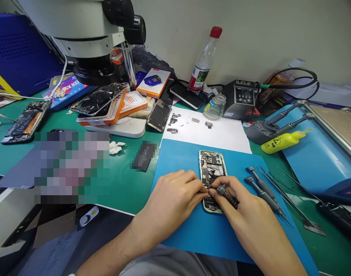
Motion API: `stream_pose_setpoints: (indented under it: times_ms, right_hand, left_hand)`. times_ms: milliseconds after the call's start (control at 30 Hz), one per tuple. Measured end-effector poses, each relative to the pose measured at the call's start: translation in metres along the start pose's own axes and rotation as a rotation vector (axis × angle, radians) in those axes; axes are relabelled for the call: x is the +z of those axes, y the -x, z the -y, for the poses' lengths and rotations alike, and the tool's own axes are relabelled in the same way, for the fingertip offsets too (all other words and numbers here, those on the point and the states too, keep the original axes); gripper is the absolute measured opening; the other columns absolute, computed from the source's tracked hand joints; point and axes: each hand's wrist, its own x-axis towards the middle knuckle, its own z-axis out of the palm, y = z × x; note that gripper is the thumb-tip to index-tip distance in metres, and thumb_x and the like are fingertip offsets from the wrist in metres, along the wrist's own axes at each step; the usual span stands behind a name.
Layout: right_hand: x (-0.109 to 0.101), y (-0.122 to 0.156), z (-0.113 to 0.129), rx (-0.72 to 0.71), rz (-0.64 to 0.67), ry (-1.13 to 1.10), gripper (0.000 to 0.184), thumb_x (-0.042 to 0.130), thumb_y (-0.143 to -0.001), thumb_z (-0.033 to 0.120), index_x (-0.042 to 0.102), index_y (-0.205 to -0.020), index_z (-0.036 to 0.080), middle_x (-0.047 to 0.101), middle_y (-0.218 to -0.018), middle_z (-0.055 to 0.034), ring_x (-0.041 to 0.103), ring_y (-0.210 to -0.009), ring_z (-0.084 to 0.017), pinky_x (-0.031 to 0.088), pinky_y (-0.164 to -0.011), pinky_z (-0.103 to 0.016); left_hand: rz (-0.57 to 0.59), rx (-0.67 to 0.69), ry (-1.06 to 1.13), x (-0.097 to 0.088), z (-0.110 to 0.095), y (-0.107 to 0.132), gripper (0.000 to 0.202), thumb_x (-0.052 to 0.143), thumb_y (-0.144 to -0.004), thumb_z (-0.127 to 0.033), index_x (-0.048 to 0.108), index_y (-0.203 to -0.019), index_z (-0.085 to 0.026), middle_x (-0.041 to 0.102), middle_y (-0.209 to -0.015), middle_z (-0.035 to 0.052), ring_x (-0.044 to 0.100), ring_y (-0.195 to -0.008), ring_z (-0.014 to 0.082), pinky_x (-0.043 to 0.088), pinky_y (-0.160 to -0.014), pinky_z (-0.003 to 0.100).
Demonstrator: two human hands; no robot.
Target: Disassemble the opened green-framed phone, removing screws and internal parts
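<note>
An opened phone with its inner boards and parts exposed lies upright-on on the blue mat. Over its lower half my left hand is closed, thumb and forefinger pinched at the phone's left side; what they grip, if anything, is too small to make out. My right hand curls round a dark screwdriver, lying across the fingers. Its thumb and forefinger tips meet over the phone, close to my left fingertips. Two more grey screwdrivers and thin tweezers rest to the right.
Small metal parts lie on a white sheet behind the mat. Beyond stand a glass jar, a bottle and a black soldering station. A microscope overhangs the left; a yellow bottle lies right.
</note>
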Motion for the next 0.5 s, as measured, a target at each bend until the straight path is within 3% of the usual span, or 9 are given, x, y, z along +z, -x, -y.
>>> stream_pose_setpoints:
  times_ms: [100, 267, 400, 500]
  right_hand:
    - [0.001, 0.007, -0.002, 0.032, -0.073, -0.003, 0.028, 0.062, -0.102, 0.051, 0.077, -0.109, 0.030, 0.076, -0.067, 0.0016, 0.075, -0.056, -0.026, 0.047, -0.046, -0.032]
    - [0.013, 0.026, -0.006, -0.034, -0.197, 0.030, 0.031, 0.063, -0.107, 0.051, 0.087, -0.114, 0.033, 0.088, -0.088, 0.0016, 0.080, -0.063, -0.022, 0.054, -0.047, -0.028]
    - [0.028, 0.038, -0.003, -0.124, -0.313, 0.079, 0.037, 0.059, -0.112, 0.049, 0.089, -0.121, 0.029, 0.089, -0.095, -0.0020, 0.084, -0.070, -0.023, 0.056, -0.047, -0.028]
    - [0.033, 0.043, -0.001, -0.141, -0.342, 0.043, 0.038, 0.057, -0.114, 0.049, 0.088, -0.122, 0.028, 0.090, -0.105, -0.0030, 0.088, -0.084, -0.024, 0.064, -0.060, -0.028]
  left_hand:
    - [-0.039, -0.052, 0.077, -0.002, -0.002, 0.001, 0.011, 0.076, -0.110, -0.024, 0.079, -0.100, -0.021, 0.081, -0.101, -0.0003, 0.076, -0.090, 0.0197, 0.053, -0.078, 0.033]
    - [-0.163, -0.195, 0.196, -0.003, -0.005, 0.001, 0.009, 0.075, -0.110, -0.018, 0.078, -0.102, -0.023, 0.084, -0.102, -0.0034, 0.079, -0.087, 0.0173, 0.052, -0.076, 0.030]
    - [-0.157, -0.240, 0.192, -0.004, -0.008, 0.002, 0.010, 0.073, -0.111, -0.019, 0.079, -0.104, -0.024, 0.087, -0.099, -0.0048, 0.080, -0.085, 0.0179, 0.051, -0.074, 0.030]
    - [-0.136, -0.308, 0.242, -0.006, -0.010, 0.002, 0.011, 0.071, -0.112, -0.021, 0.079, -0.105, -0.025, 0.087, -0.092, -0.0054, 0.081, -0.080, 0.0179, 0.050, -0.072, 0.029]
